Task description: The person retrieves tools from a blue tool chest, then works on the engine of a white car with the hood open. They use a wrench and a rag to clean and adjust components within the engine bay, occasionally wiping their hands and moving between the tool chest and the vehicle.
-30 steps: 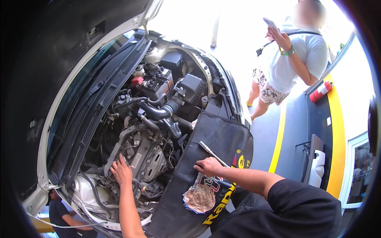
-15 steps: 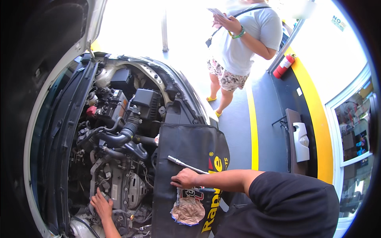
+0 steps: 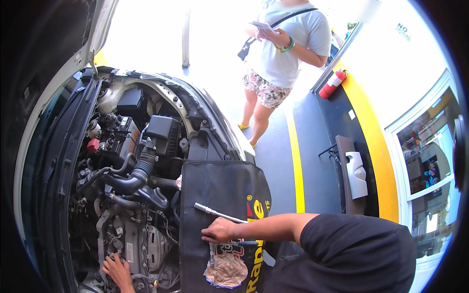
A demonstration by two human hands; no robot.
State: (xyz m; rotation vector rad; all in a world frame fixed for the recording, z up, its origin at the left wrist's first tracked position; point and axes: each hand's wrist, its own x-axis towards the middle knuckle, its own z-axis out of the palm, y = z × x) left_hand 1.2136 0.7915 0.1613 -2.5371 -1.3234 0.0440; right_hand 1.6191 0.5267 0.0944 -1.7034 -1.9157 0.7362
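Note:
My left hand (image 3: 118, 272) reaches into the engine bay, its fingers bent and apart. Its fingertips touch parts beside the engine's metal cover (image 3: 133, 244); exactly which part is hidden. On the black fender cover (image 3: 220, 183) rests my right hand (image 3: 219, 230), closed with the knuckles up. What lies beneath its fingers cannot be made out. A long silver wrench-like bar (image 3: 207, 210) lies just beyond it. Close below the hand are a blue-handled tool (image 3: 249, 242), a thin metal shaft (image 3: 212, 255) and a crumpled beige cloth (image 3: 227, 271).
The raised hood (image 3: 34, 63) stands at the left. A battery (image 3: 126, 136), an air filter box (image 3: 163, 128) and a ribbed intake hose (image 3: 143, 168) fill the far engine bay. A person (image 3: 286, 63) holding a phone-like object stands beyond the car. A fire extinguisher (image 3: 333, 84) is by the wall.
The whole view has shifted, so the car and the person appear farther left. My left hand stays at the engine, its fingers slightly more bent. My right hand remains on the fender cover.

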